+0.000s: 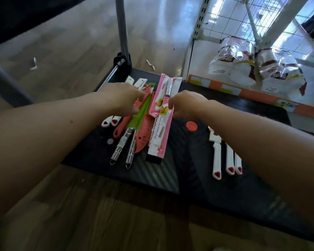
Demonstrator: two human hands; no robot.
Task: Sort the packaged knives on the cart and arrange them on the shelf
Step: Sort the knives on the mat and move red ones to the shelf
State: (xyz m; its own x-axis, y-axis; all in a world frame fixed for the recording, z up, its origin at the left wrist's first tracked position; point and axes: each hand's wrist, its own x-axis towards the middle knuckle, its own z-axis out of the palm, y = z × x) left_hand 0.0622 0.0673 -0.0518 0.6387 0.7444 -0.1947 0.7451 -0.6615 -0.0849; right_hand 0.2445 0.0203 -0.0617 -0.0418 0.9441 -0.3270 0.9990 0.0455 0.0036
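Hands both hover over the knife pile on the black cart deck (188, 169). Left hand (123, 98) has its fingers curled down onto the red and green sheathed knives (134, 122), but I honestly can't tell if it's gripping them or just resting there. Right hand (185, 104) pinches the edge of the pink knife packs (159, 131), which lie just left of it, between the two hands. White-handled knives (229, 160) sit under the right forearm, well apart from the pile, with bare deck between. A red disc (191, 126) lies just below the right hand. Beyond that hand the shelf's orange edge (252, 95) runs along the cart, and the cart post (121, 28) stands beyond the left hand.
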